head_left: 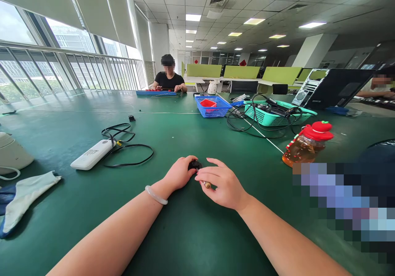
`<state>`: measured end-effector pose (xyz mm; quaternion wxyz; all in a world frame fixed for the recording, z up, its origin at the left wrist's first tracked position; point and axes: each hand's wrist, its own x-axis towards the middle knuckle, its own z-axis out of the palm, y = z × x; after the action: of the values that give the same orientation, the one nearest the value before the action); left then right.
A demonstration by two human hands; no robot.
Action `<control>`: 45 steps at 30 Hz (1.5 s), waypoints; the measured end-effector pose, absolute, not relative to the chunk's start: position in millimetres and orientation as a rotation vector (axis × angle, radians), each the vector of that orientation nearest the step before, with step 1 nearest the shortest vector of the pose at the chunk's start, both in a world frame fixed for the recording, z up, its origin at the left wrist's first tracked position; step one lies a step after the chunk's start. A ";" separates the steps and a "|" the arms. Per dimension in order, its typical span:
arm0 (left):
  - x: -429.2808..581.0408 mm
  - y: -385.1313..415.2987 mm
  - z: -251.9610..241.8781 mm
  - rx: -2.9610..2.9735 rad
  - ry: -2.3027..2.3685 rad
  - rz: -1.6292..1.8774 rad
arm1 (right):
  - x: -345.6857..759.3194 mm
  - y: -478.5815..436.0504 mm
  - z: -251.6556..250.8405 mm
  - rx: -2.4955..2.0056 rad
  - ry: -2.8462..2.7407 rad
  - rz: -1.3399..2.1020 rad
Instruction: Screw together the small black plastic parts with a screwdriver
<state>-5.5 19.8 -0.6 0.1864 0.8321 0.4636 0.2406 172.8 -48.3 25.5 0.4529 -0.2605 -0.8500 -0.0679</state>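
My left hand (180, 172), with a pale bangle on the wrist, is closed around a small black object (194, 165) that rests on the green table (191, 226). My right hand (222, 184) sits right beside it, thumb and finger pinched on a tiny brownish piece (207, 184) I cannot identify. The two hands nearly touch at the black object.
A white power strip (92, 154) with a black cable (129, 146) lies to the left, cloth (27, 193) at the far left. An amber bottle with a red cap (307, 144) lies right. Blue basket (212, 106) and teal basket (274, 113) stand behind. A person sits across the table.
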 end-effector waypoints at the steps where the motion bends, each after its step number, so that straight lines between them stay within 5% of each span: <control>1: -5.4 19.8 -0.6 2.343 1.307 0.675 | 172.5 -48.6 25.3 -0.633 -2.109 -0.178; 24: -4.9 17.7 2.1 2.332 1.356 0.673 | 170.5 -49.5 26.8 -0.519 -2.205 -0.350; 45: -5.1 19.2 4.1 2.314 1.307 0.653 | 188.9 -33.5 20.0 -0.949 -1.745 -0.027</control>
<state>-5.1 19.2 4.1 0.2012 0.8283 0.4678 0.2339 188.9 -33.5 20.0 0.5460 -0.4002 -0.7359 -0.0114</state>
